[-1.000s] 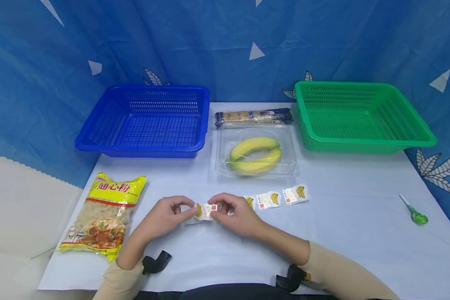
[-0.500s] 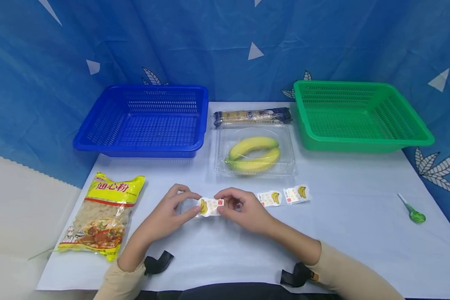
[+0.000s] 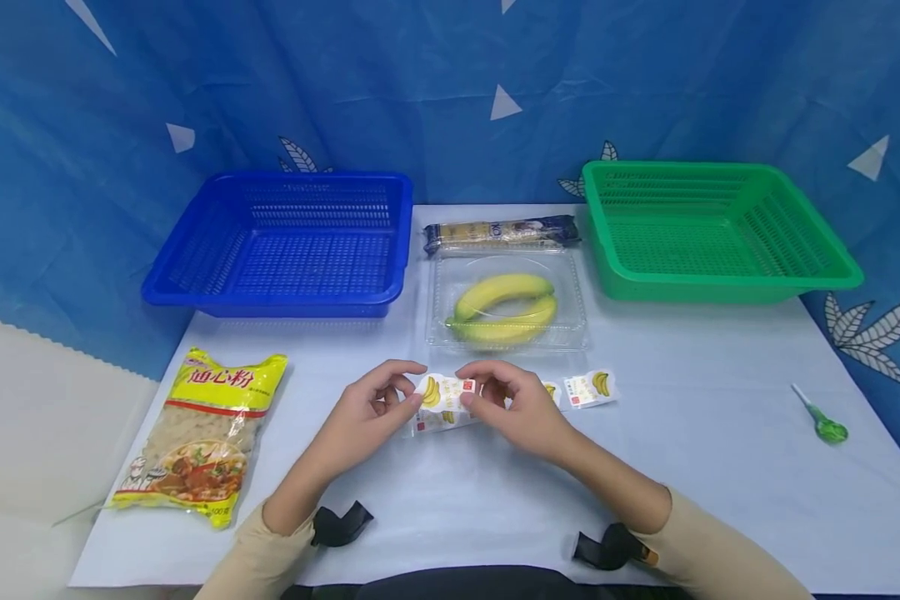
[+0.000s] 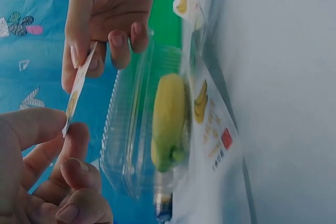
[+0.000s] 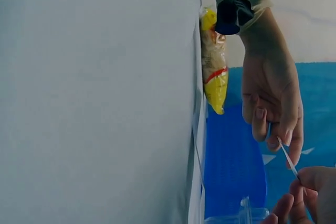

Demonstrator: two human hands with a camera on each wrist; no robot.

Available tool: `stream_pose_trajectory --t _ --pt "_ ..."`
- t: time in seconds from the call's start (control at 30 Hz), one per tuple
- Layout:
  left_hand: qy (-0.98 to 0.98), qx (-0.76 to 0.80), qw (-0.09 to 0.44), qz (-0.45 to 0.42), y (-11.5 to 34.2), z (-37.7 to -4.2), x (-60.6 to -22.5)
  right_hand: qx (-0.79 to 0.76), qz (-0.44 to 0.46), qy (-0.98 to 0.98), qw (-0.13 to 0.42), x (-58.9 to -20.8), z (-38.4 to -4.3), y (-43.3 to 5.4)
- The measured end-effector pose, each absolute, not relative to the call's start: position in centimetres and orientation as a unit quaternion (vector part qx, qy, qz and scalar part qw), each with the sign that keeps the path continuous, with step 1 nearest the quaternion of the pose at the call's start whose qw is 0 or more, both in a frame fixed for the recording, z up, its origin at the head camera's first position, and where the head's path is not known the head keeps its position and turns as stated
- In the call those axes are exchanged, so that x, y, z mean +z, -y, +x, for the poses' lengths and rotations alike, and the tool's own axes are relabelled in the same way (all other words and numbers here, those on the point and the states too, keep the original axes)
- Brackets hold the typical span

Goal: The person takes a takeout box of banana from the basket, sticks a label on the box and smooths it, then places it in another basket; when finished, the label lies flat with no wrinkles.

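A white label (image 3: 444, 393) printed with bananas is stretched between the two hands, raised above the table. The left hand (image 3: 367, 417) pinches its left end between thumb and forefinger. At the other end, the right hand (image 3: 528, 410) pinches it the same way. Seen nearly edge-on in the left wrist view, the label (image 4: 79, 90) looks thin and flat. Beneath the hands lies a strip of similar banana labels (image 3: 591, 389), partly covered by the right hand. Just beyond sits a clear plastic box (image 3: 570, 321) containing two bananas (image 3: 504, 292).
A blue basket (image 3: 277, 298) stands back left, a green basket (image 3: 727, 287) back right. Between them lies a long pasta packet (image 3: 501, 233) behind the plastic box. A yellow macaroni bag (image 3: 202, 433) is at left, and a green-wrapped lollipop (image 3: 825, 423) at far right.
Both hands have moved rightward and farther from the body with the label between them. More of the label strip beneath it now shows. The boxed bananas and baskets stay in place.
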State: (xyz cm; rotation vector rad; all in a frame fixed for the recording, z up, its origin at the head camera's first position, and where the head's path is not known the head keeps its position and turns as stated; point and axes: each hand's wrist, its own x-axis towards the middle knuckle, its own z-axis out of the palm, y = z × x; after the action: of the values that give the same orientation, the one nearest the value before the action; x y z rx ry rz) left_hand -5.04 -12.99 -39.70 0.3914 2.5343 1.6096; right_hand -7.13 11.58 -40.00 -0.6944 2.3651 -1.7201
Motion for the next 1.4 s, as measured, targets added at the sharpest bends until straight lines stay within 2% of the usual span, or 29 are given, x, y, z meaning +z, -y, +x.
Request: stream_pose_trajectory --t 0.37,0.7,1.0,1.4 --pt "-0.823 0.544 0.042 0.157 10.3 -6.7 -38.6 -0.562 -0.176 -0.806 0.064 -37.9 -7.9 -13.8" --pt "-0.828 0.532 0.017 0.175 7.6 -9.2 -37.1 -0.530 -0.146 -0.835 0.030 -36.3 -9.6 -15.6" --pt "-0.854 0.495 -0.006 0.159 5.4 -12.2 -36.1 -0.449 -0.139 -0.883 -0.018 -35.4 -12.5 -16.3" --pt "-0.913 0.374 -0.065 0.149 3.4 -16.9 -36.2 -0.343 -0.125 -0.930 -0.034 -35.2 -17.4 -15.8"
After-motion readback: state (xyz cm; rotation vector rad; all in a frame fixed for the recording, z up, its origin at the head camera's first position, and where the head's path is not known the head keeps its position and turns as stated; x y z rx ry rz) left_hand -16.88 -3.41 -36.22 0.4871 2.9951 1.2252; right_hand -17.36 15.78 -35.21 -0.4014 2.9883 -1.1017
